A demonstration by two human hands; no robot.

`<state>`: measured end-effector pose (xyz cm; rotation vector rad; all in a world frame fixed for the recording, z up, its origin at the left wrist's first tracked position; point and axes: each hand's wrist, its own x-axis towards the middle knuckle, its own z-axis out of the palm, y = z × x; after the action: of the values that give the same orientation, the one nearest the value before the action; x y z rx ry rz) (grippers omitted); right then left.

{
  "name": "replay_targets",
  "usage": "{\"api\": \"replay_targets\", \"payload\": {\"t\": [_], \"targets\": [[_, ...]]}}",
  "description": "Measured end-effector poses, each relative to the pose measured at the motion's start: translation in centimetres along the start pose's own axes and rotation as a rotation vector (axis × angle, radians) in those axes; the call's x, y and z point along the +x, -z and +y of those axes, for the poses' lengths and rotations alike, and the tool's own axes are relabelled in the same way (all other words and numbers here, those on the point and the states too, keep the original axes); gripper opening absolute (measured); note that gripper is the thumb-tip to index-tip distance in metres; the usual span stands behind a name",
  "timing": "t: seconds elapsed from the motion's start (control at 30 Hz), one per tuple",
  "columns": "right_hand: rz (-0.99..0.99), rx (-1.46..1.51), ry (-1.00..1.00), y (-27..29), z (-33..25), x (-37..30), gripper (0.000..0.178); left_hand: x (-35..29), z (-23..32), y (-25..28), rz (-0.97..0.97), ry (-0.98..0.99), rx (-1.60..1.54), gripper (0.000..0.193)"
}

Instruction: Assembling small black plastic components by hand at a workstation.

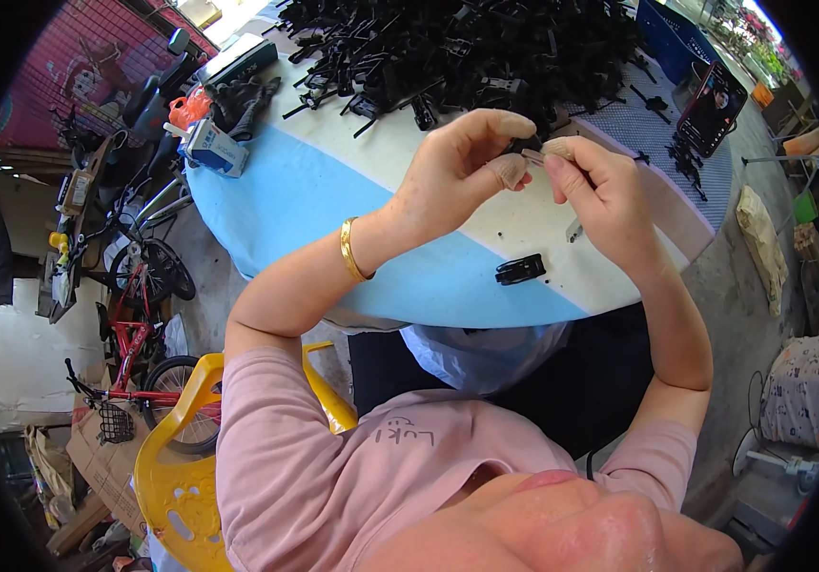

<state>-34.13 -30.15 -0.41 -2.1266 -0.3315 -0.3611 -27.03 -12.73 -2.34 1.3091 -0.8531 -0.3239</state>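
Near side of the black pile [457, 57], my left grip [467, 173] pinches a small black part [525, 146] at its fingertips. My right grip [608, 195] pinches a thin piece [534, 156] beside it.

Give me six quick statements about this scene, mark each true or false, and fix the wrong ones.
1. A gold bangle circles the left wrist. True.
2. The right hand lies flat on the tablecloth. False: its thumb and fingers are pinched together, close to the fingertips of the left hand.
3. A black plastic piece lies toward the table's near edge, apart from the heap of black parts. True.
4. The smartphone stands on the left side of the table. False: it is on the right side.
5. The plastic chair is green. False: it is yellow.
6. A red bicycle stands on the left, beyond the table. True.
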Motion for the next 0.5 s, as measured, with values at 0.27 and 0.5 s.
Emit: {"api": "replay_targets", "payload": {"t": [0.27, 0.5], "targets": [[-0.016, -0.020, 0.065, 0.2, -0.2, 0.1, 0.012, -0.4, -0.2, -0.4, 0.024, -0.012, 0.032, 0.023], [-0.103, 0.012, -0.097, 0.2, -0.4, 0.3, 0.012, -0.2, -1.1, -0.2, 0.104, -0.280, 0.348, 0.024]]}}
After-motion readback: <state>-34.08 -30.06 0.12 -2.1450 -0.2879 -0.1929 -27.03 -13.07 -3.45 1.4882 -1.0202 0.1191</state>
